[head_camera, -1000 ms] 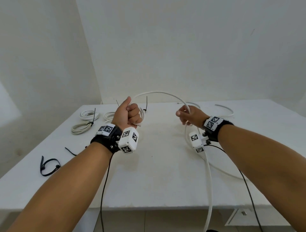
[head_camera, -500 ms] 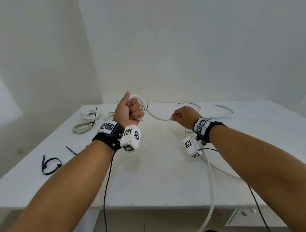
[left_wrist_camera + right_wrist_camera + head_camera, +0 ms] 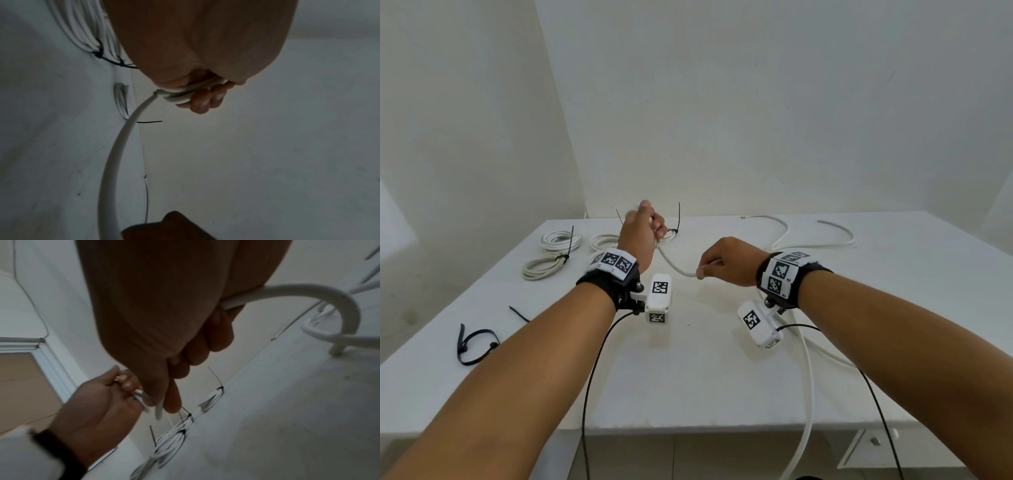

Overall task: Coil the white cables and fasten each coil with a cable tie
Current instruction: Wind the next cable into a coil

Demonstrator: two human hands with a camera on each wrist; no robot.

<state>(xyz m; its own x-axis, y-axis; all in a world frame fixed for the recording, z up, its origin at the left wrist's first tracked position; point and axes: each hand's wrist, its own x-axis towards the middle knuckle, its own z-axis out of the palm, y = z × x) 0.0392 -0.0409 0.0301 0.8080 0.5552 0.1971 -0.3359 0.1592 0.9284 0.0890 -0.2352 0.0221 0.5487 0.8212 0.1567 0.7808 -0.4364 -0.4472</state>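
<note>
My left hand (image 3: 642, 236) is raised over the back of the table and grips several loops of white cable (image 3: 179, 95) in its curled fingers. From that bundle the white cable (image 3: 674, 265) sags down to my right hand (image 3: 726, 262), which holds it between thumb and curled fingers. Behind the right hand the cable bends round (image 3: 308, 290), then runs across the table and over its front edge (image 3: 808, 377). In the right wrist view the left hand (image 3: 98, 402) shows just beyond the right hand's fingertips (image 3: 172, 407).
Several finished coils with black ties lie at the back left (image 3: 560, 240), (image 3: 544, 267), (image 3: 602, 241), one more behind the left hand (image 3: 671, 234). Loose black ties (image 3: 476, 346) lie near the left edge. A loose white cable (image 3: 835, 233) lies at the back right.
The tall arch of cable between my hands has collapsed into a short sagging span. My right hand moved left toward the left hand and lower. The left hand turned its back toward me.
</note>
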